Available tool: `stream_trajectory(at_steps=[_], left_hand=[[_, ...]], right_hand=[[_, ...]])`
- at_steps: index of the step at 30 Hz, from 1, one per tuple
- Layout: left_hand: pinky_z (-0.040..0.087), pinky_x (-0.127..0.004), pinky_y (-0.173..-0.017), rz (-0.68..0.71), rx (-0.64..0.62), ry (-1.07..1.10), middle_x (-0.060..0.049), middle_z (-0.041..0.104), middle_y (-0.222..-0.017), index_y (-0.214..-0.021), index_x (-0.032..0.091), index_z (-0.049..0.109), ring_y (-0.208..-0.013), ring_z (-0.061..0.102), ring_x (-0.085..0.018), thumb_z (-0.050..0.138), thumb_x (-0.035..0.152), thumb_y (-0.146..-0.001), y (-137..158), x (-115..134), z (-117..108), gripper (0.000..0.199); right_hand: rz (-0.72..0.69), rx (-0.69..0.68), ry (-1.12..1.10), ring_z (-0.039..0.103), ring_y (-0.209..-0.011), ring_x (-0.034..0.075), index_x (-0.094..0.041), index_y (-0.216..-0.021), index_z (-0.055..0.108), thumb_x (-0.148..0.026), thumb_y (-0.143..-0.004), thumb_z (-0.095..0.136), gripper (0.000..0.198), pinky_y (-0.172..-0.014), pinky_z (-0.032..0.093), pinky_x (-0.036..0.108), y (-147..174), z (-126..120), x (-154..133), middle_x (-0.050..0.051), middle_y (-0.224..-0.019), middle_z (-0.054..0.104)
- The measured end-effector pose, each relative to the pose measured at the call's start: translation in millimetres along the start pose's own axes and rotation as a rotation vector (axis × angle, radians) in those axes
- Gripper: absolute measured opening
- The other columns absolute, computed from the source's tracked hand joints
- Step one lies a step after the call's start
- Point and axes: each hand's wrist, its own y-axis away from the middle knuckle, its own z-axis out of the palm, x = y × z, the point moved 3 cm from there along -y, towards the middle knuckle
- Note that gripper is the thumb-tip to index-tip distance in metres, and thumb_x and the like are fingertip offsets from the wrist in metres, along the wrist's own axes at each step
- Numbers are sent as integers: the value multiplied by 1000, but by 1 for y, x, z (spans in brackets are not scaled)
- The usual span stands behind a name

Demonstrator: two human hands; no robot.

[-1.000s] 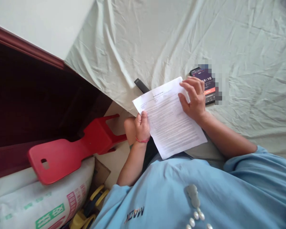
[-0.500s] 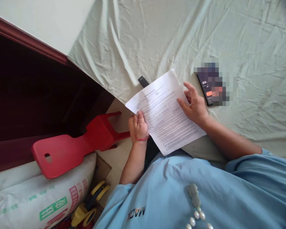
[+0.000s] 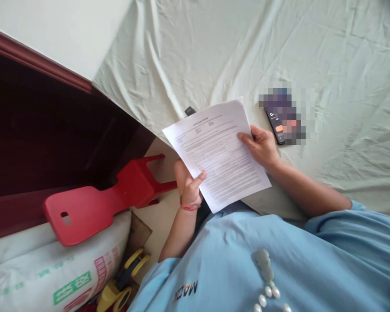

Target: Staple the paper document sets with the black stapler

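I hold a printed sheet of paper [image 3: 216, 151] with both hands, lifted slightly over the edge of a bed. My left hand [image 3: 187, 184] grips its lower left edge, thumb on top; a red string sits on that wrist. My right hand [image 3: 261, 145] grips the sheet's right edge. A phone [image 3: 275, 127] with a lit screen lies on the sheet just beyond my right hand. A small black object [image 3: 190, 111] peeks out behind the paper's top edge.
The bed is covered by a wrinkled pale green sheet [image 3: 247, 52]. A dark wooden bed frame [image 3: 52, 125] runs at left. A red plastic stool [image 3: 97, 201] lies tipped over a white printed sack [image 3: 52, 277]. A yellow toy [image 3: 123, 281] sits on the floor.
The paper has risen off the bed and turned a little to the left. My right hand slid from its top face to gripping the right edge; my left thumb shifted onto the sheet.
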Motion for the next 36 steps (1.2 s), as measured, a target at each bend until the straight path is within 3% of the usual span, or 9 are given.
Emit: stream_trajectory(at_steps=[6,9,14,17,20,25,28,33,36], left_hand=[[56,-57,-124,-198,73,17,-17,79,-133,-115,15,84,-132,74,-39,103,59,-66,18,-23,1,69],[56,-54,-123,-166,99,29,-16,79,-135,-119,16,83,-131,74,-37,103,59,-65,18,-23,3,72],[55,-48,-125,-27,99,-112,-15,78,-139,-127,18,81,-137,72,-32,92,65,-80,17,-21,4,67],[56,-45,-123,9,92,-146,-14,78,-137,-126,18,81,-136,72,-31,90,64,-84,17,-21,6,63],[58,-46,-120,2,92,-81,-14,79,-136,-124,17,81,-135,73,-32,95,64,-78,16,-19,12,68],[55,-48,-123,-48,79,-18,-15,79,-134,-120,15,81,-139,70,-35,100,62,-69,10,-15,19,72],[51,-49,-128,-45,76,-16,-14,79,-136,-120,15,82,-142,68,-36,100,61,-70,7,-15,18,71],[50,-50,-129,-3,79,-97,-14,79,-134,-122,15,82,-143,67,-35,96,63,-76,7,-15,16,67],[53,-50,-126,-23,87,-104,-13,80,-132,-128,16,81,-140,68,-37,96,63,-76,5,-12,18,72]], right_hand=[[-103,126,58,53,-68,15,-25,-85,62,-51,-94,76,31,-62,46,31,-3,-4,0,-2,-78,61],[-172,138,142,48,-63,14,-25,-78,59,-46,-96,75,32,-61,43,32,-4,-7,-2,-3,-70,55],[-281,99,228,53,-65,16,-25,-76,62,-46,-103,66,35,-66,46,34,-5,-7,-3,-1,-70,59],[-259,124,232,53,-66,16,-25,-90,68,-48,-105,64,27,-68,49,34,-4,-7,-1,-1,-74,62],[-235,157,227,51,-64,15,-26,-101,69,-44,-104,66,18,-66,49,33,-3,-9,1,-2,-80,64],[-390,201,323,64,-96,24,-26,-95,67,-40,-105,67,17,-86,55,43,-4,-13,-1,7,-110,66],[-422,190,360,64,-107,30,-27,-89,63,-43,-103,71,23,-103,51,54,-6,-14,-2,7,-108,67],[-496,-3,176,68,-99,26,-26,-83,63,-40,-99,80,27,-104,51,52,-4,-12,-18,3,-101,75],[-494,-377,-63,73,-115,24,-23,-85,68,-36,-99,82,24,-106,54,46,1,-7,-35,7,-123,79]])
